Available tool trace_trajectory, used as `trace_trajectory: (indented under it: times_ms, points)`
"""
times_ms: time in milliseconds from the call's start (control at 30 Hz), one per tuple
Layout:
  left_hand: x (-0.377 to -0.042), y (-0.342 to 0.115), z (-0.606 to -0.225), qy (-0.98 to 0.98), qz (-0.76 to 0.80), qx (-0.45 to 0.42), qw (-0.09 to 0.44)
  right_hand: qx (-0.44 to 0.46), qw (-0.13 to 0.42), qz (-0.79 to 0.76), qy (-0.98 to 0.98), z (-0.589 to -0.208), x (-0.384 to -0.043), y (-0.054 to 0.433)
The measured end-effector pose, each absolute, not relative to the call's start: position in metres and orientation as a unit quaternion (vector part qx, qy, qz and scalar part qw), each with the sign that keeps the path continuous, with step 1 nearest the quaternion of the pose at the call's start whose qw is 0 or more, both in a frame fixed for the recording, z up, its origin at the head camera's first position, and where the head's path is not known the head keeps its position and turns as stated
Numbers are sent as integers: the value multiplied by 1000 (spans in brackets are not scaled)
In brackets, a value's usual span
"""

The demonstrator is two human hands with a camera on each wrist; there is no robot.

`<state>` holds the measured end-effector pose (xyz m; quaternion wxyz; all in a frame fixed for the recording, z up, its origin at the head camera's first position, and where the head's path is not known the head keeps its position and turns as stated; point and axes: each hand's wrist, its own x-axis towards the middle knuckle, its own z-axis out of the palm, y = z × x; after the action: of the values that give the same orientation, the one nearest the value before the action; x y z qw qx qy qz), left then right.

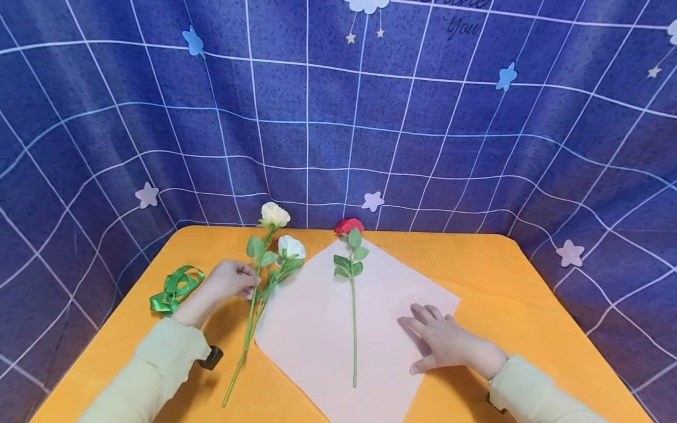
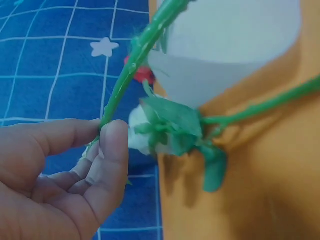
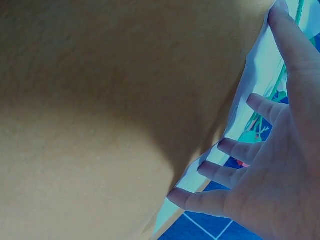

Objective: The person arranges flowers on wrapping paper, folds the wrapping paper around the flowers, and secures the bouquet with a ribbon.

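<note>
My left hand [image 1: 230, 279] pinches the green stem [image 2: 131, 62] of a cream rose [image 1: 274, 215] between thumb and fingertips. Beside it a white rose [image 1: 291, 247] lies on the table, its bloom near the paper's left edge. A red rose [image 1: 349, 225] lies lengthwise on the pale pink wrapping paper [image 1: 312, 329], its bloom at the top corner. Over the paper's right edge, my right hand [image 1: 441, 338] has its fingers spread, with fingertips at the paper's edge in the right wrist view.
A looped green ribbon [image 1: 177, 288] lies at the table's left, by my left forearm. The orange tabletop [image 1: 492, 294] ends at a blue grid-patterned curtain [image 1: 328, 147] hung with star shapes.
</note>
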<state>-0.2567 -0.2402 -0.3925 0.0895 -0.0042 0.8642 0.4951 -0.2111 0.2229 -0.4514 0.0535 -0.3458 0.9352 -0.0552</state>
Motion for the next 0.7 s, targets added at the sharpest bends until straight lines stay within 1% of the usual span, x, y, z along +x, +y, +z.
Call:
trace_trajectory:
  times_ms: [200, 233, 500, 700]
  points:
    - [-263, -223, -384, 867, 490, 7, 87, -351, 45, -51, 934, -451, -211, 224]
    - [-262, -216, -377, 871, 483, -12, 89, -351, 44, -50, 934, -451, -211, 224]
    - [-268, -188, -369, 869, 489, 14, 81, -348, 44, -43, 936, -453, -211, 223]
    - [-273, -164, -370, 864, 497, 26, 75, -346, 46, -45, 936, -452, -211, 223]
